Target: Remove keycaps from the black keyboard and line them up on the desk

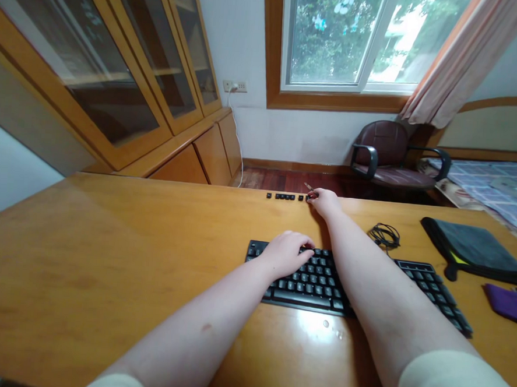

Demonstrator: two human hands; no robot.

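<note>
A black keyboard (305, 287) lies on the desk in front of me, partly covered by my right forearm. My left hand (286, 253) rests over its upper left part, with thumb and forefinger apart near the top row of keys. At the desk's far edge, my right hand (325, 203) is closed on a thin brown stick-like tool (310, 188) that points up and left. Its fingertips are at a small black keycap at the right end of a row. Further left in that row lie a group of black keycaps (285, 197) and a single keycap (269, 195).
A coiled black cable (385, 236) lies behind the keyboard. To the right are a dark grey cloth pouch (478, 245) and a purple pouch (509, 303). Beyond the wooden desk (118, 266) stand a glass-door cabinet (174, 133) and an armchair (386, 149).
</note>
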